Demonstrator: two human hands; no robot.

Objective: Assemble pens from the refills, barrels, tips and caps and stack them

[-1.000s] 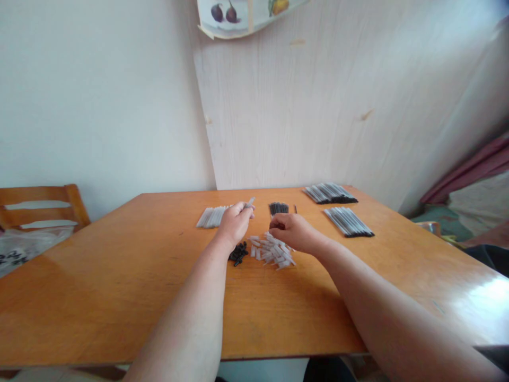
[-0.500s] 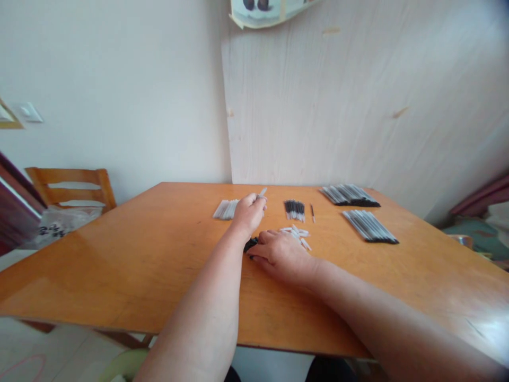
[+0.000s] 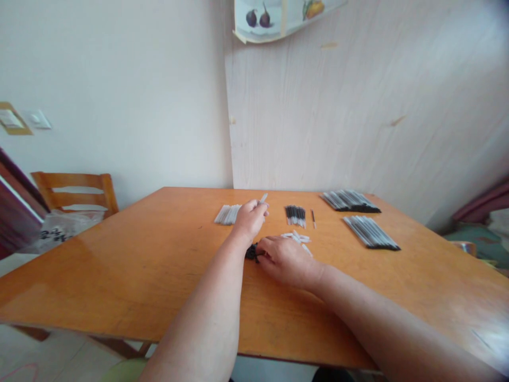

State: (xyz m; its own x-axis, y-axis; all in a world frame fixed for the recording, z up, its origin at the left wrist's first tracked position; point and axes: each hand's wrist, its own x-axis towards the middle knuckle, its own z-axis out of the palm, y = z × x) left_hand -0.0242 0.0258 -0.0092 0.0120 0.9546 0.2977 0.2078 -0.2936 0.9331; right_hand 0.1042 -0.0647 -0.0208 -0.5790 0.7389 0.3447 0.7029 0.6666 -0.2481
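Observation:
My left hand point(image 3: 251, 218) is closed around a clear pen barrel point(image 3: 263, 198), whose end sticks out past the fingers. Beside that wrist lies a pile of small black pen parts point(image 3: 251, 252), partly covered by my hands. My right hand point(image 3: 285, 260) rests low at the pile, thumb and finger pinched on a small black part at its edge. Just behind the right hand are scattered short white pieces point(image 3: 296, 236). A row of clear barrels point(image 3: 226, 214) sits left of my left hand, partly hidden by it. Dark ink refills point(image 3: 295, 215) lie in a row farther back.
One refill point(image 3: 313, 218) lies apart from its row. Two rows of clear pens with black ends, a far one point(image 3: 350, 201) and a nearer one point(image 3: 371, 233), are at the table's right. A wooden chair point(image 3: 75, 193) stands left of the table point(image 3: 159, 265).
The view has tilted up slightly. My right hand has shifted a little at the black pile, its fingertips drawn back to the right. My left hand still holds the barrel.

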